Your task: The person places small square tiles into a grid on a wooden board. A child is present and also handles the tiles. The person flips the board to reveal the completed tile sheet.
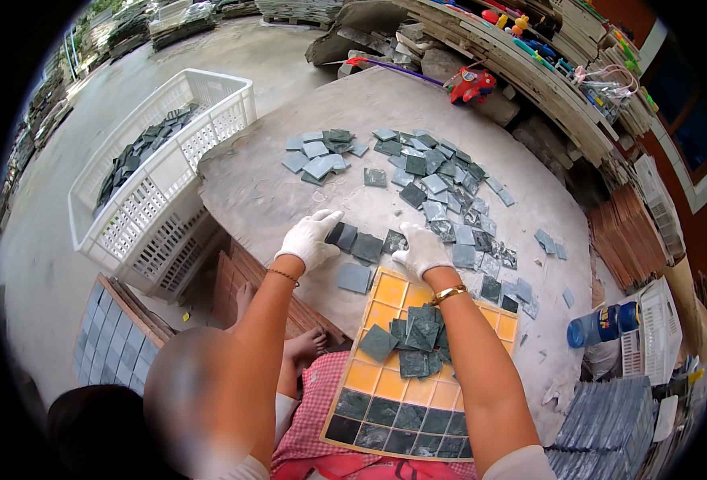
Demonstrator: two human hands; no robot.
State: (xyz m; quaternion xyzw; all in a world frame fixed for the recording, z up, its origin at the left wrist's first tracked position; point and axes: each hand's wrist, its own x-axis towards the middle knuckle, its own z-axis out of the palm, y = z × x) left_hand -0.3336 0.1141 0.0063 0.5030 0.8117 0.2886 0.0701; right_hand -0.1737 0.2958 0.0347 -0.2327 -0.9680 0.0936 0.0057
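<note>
My left hand (312, 241), in a white glove, is at the left end of a short row of dark stone tiles (366, 246). Its thumb and fingers are apart beside the end tile (343, 235). At the row's other end is my right hand (422, 251), also gloved, thumb and fingertips spread near a mottled tile (393, 241). A lighter grey tile (354, 278) lies just below the row. Under my right forearm, a yellow gridded tray (387, 291) slants over my lap. Dark tiles fill its nearest rows, and a loose heap of green-grey tiles (422, 330) sits on its middle.
Scattered tiles (433, 172) and a smaller pile (319, 156) cover the far part of the stone table (261, 172). White crates (201, 144) with tiles stand at left. A blue bottle (601, 325) is at the right edge, beyond it stacked slabs (609, 424). A person's blurred head is at lower left.
</note>
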